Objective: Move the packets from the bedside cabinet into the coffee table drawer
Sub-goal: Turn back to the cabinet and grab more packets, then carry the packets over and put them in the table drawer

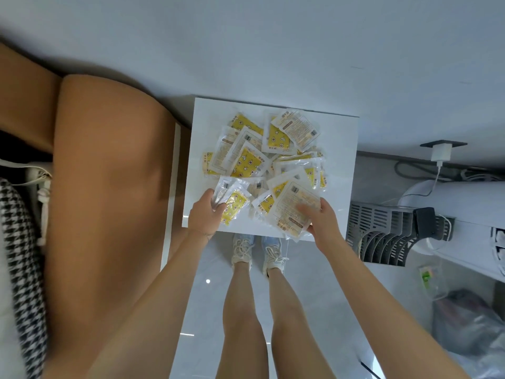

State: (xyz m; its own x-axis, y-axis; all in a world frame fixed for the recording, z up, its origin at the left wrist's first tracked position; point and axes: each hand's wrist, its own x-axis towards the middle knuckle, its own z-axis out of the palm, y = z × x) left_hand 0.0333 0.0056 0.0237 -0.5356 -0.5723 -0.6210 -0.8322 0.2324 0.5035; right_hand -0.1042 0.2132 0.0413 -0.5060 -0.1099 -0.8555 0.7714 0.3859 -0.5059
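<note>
Both your hands are already at the near edge of the packets heaped on the bedside cabinet. Left hand fingers pinch one packet at the heap's near-left; right hand fingers clasp several at its near-right, the rest lying beyond.

headboard: tan, padded, left of the grip
charger: white, plugged in, upper right
rack: grey, slotted, right
sneakers: pale, below the grip

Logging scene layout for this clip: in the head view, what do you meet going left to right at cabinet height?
Houndstooth fabric → tan headboard → left hand → right hand → grey slotted rack → white appliance.
</note>
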